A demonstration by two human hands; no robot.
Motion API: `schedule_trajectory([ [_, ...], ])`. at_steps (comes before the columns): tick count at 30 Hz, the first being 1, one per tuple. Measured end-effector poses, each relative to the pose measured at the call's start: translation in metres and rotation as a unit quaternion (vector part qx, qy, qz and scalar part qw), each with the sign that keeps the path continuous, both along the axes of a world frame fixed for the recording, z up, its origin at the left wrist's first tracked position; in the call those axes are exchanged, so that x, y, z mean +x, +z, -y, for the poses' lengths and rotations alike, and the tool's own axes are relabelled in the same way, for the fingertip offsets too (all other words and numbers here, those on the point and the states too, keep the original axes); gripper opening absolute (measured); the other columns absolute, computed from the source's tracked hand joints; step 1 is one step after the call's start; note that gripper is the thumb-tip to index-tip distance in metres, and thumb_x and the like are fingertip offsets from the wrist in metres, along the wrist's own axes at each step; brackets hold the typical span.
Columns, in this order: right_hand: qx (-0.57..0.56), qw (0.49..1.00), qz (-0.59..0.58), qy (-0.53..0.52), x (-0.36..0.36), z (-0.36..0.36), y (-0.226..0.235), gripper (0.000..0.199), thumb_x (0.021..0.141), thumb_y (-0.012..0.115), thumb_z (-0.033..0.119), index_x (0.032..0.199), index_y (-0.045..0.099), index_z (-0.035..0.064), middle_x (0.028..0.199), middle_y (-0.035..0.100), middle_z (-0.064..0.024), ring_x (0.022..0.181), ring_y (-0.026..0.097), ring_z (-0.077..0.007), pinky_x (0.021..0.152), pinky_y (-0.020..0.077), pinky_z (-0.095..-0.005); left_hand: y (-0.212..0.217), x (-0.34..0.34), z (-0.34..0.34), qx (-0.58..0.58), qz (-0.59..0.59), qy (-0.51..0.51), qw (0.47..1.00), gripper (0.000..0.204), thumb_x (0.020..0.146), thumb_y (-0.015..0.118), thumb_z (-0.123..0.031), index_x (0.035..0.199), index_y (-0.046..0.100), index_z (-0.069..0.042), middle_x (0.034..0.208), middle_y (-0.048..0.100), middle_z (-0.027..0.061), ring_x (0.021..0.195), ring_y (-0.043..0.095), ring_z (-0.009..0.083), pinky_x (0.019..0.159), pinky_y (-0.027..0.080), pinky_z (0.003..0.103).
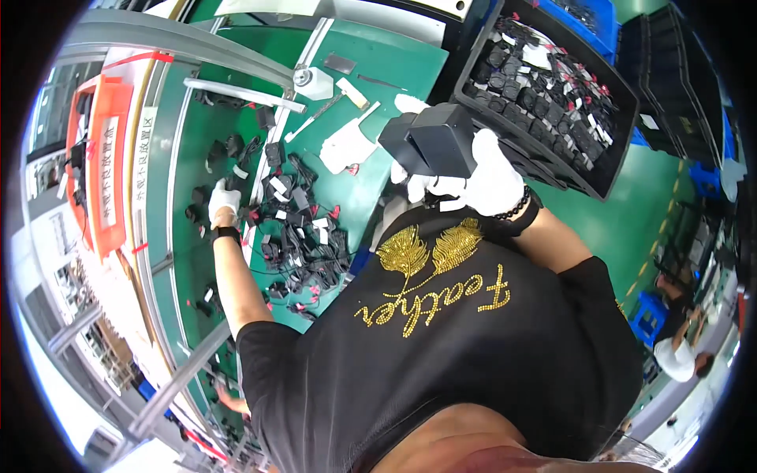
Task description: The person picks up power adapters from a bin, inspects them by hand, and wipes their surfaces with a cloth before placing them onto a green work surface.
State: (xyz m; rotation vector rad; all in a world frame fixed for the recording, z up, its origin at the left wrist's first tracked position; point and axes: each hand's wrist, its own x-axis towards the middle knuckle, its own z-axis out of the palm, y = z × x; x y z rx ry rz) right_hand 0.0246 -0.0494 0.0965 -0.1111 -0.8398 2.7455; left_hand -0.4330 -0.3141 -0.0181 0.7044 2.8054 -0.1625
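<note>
My right hand [495, 177], in a white glove, is raised in front of my chest, its fingers closed around black power adapters [441, 142]. At least two blocky bodies show side by side; the hand hides their undersides. Over on the left, my gloved left hand [225, 202] reaches onto the green conveyor belt [185, 256]. Its fingers look apart, beside dark adapters [199, 195] there; some fingertips are hard to make out. Between the hands, a heap of black adapters with cables [303, 244] and white tags covers part of the green worktable [398, 59].
A black crate [619, 150] full of adapters stands beyond my right hand, near a blue bin [603, 27]. A white bottle [314, 83] and white sheet [347, 148] lie on the worktable. Metal rails and an orange bin [110, 217] line the left. Other people work nearby.
</note>
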Motion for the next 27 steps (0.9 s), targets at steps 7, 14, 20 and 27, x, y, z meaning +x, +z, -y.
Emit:
schedule_trajectory([
  [7, -0.001, 0.997, 0.067, 0.026, 0.019, -0.032, -0.016, 0.073, 0.087, 0.032, 0.067, 0.128, 0.045, 0.0076, 0.103, 0.062, -0.0119, 0.074, 0.063, -0.0127, 0.047, 0.0399, -0.019, 0.087, 0.14, -0.058, 0.099, -0.043, -0.096, 0.99, 0.058, 0.076, 0.066, -0.038, 0.122, 0.055, -0.005, 0.113, 0.06, 0.0206, 0.101, 0.059, 0.0351, 0.086, 0.046, 0.039],
  [14, -0.074, 0.991, 0.109, 0.008, 0.019, -0.019, -0.007, 0.082, 0.087, 0.027, 0.069, 0.137, 0.032, 0.0054, 0.12, 0.051, -0.0189, 0.095, 0.061, -0.0255, 0.067, 0.0519, -0.0285, 0.137, 0.356, -0.185, 0.542, 0.344, -0.175, 0.747, 0.059, 0.076, 0.067, -0.014, 0.13, 0.043, -0.005, 0.13, 0.043, 0.0155, 0.123, 0.041, 0.0263, 0.102, 0.034, 0.04],
  [20, 0.03, 0.996, 0.03, -0.083, 0.022, -0.016, -0.019, 0.059, 0.098, 0.03, 0.045, 0.141, 0.026, 0.0045, 0.135, 0.041, -0.0103, 0.124, 0.042, -0.0181, 0.105, 0.0332, -0.0323, 0.131, 0.388, -0.204, 0.558, 0.19, -0.12, 0.799, 0.031, 0.087, 0.048, -0.006, 0.117, 0.054, -0.001, 0.113, 0.058, 0.0119, 0.101, 0.056, 0.0198, 0.089, 0.044, 0.029],
  [27, -0.016, 0.998, 0.049, -0.042, 0.043, -0.029, -0.029, 0.062, 0.096, 0.035, 0.047, 0.143, 0.024, 0.0073, 0.123, 0.051, -0.0099, 0.098, 0.058, -0.0179, 0.084, 0.0477, -0.0303, 0.126, 0.375, -0.228, 0.634, 0.366, 0.03, 0.68, 0.039, 0.099, 0.033, -0.029, 0.109, 0.056, 0.001, 0.105, 0.065, 0.0142, 0.093, 0.063, 0.0214, 0.085, 0.048, 0.03],
])
